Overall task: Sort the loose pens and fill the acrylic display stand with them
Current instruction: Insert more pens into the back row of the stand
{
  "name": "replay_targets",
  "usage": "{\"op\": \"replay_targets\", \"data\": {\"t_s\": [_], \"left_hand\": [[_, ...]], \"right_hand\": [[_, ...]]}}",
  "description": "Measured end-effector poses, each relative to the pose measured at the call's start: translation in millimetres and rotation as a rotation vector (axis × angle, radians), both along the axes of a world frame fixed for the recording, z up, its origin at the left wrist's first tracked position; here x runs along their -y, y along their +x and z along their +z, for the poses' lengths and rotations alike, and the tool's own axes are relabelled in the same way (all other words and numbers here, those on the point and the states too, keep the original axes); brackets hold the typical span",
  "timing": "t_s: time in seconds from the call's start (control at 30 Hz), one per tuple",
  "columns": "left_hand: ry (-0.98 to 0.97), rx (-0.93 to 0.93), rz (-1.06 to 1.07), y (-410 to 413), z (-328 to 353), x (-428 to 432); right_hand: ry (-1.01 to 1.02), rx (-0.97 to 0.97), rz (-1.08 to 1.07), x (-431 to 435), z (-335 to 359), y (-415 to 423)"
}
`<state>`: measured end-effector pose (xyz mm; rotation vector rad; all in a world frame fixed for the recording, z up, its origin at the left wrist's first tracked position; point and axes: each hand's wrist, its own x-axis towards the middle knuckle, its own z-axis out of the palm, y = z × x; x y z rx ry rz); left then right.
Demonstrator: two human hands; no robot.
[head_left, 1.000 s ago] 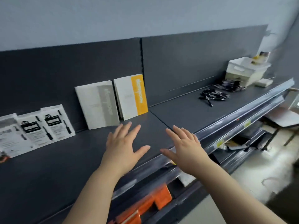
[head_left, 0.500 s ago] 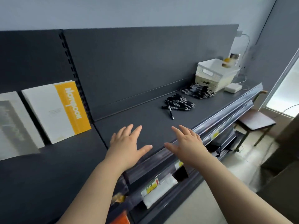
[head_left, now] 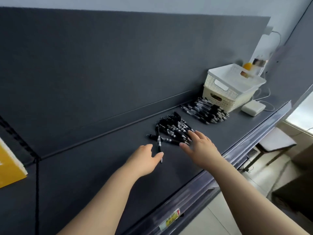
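On the shelf (head_left: 84, 175): near pile (head_left: 172, 131), far pile (head_left: 205, 111), one stray pen (head_left: 159, 144).
Handling: we judge them light, stiff, slick; pinch mid-barrel.
Right hand (head_left: 201, 148): fingers spread, over near pile's edge.
Left hand (head_left: 144, 160): thumb at stray pen; we cannot tell its grip.

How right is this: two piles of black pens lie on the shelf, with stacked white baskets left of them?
No: the head view shows the stacked white baskets right of the near pile and far pile of black pens on the shelf.
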<state>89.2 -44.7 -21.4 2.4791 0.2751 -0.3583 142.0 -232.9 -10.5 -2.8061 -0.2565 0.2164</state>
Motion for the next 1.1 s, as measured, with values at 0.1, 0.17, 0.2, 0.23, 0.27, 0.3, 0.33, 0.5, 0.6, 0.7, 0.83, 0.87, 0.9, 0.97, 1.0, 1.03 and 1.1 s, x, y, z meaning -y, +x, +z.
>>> {"op": "replay_targets", "data": {"t_s": [0.1, 0.17, 0.2, 0.23, 0.27, 0.3, 0.33, 0.5, 0.6, 0.7, 0.83, 0.87, 0.9, 0.97, 1.0, 1.03, 1.1], "left_hand": [[-0.112, 0.012, 0.144, 25.8, -4.1, 14.9], [-0.204, 0.022, 0.251, 39.5, -5.9, 25.9], [-0.24, 0.053, 0.307, 44.2, -4.7, 32.2], [-0.241, 0.03, 0.348, 50.3, -3.3, 37.3], [-0.262, 0.078, 0.396, 55.6, -2.3, 42.8], [-0.259, 0.056, 0.441, 62.3, -1.9, 47.7], [-0.26, 0.073, 0.474, 67.9, 0.6, 53.1], [-0.119, 0.079, 0.596, 113.0, -9.0, 77.5], [0.022, 0.027, 0.639, 131.2, -13.5, 87.2], [0.101, -0.027, 0.637, 142.7, -11.2, 93.1], [0.198, -0.132, 0.634, 157.1, -9.6, 94.0], [0.235, -0.157, 0.636, 159.8, -9.5, 94.0], [0.263, -0.175, 0.637, 161.9, -9.0, 94.1], [0.278, -0.177, 0.649, 163.2, -7.8, 93.8], [0.27, -0.159, 0.657, 162.7, -7.7, 92.0], [0.243, -0.131, 0.674, 161.0, -7.1, 90.0], [0.092, -0.046, 0.75, 155.4, -11.6, 80.4]], "right_hand": [[0.078, -0.018, 0.007, 9.1, -11.3, 49.4], [0.11, -0.052, 0.031, 11.8, -22.3, 80.2], [0.107, -0.062, 0.053, 11.2, -27.1, 95.2], [0.095, -0.073, 0.076, 9.9, -32.4, 110.8], [0.085, -0.085, 0.097, 7.9, -35.1, 124.7], [0.086, -0.095, 0.113, 5.3, -37.1, 136.8], [0.093, -0.094, 0.135, 2.2, -37.3, 146.5], [0.181, -0.091, 0.281, -12.5, -35.3, 158.6], [0.231, -0.114, 0.338, -11.2, -37.5, 161.4], [0.254, -0.144, 0.383, -6.8, -34.3, 176.3], [0.33, -0.251, 0.402, -3.9, -32.7, 186.9], [0.342, -0.268, 0.402, -4.0, -32.5, 188.5], [0.354, -0.281, 0.403, -3.7, -31.8, 189.9], [0.386, -0.305, 0.4, -2.4, -30.3, 193.3], [0.405, -0.311, 0.397, -1.1, -29.8, 195.0], [0.423, -0.313, 0.393, 0.8, -29.5, 197.0], [0.458, -0.311, 0.398, 4.7, -29.1, 201.4]]}}
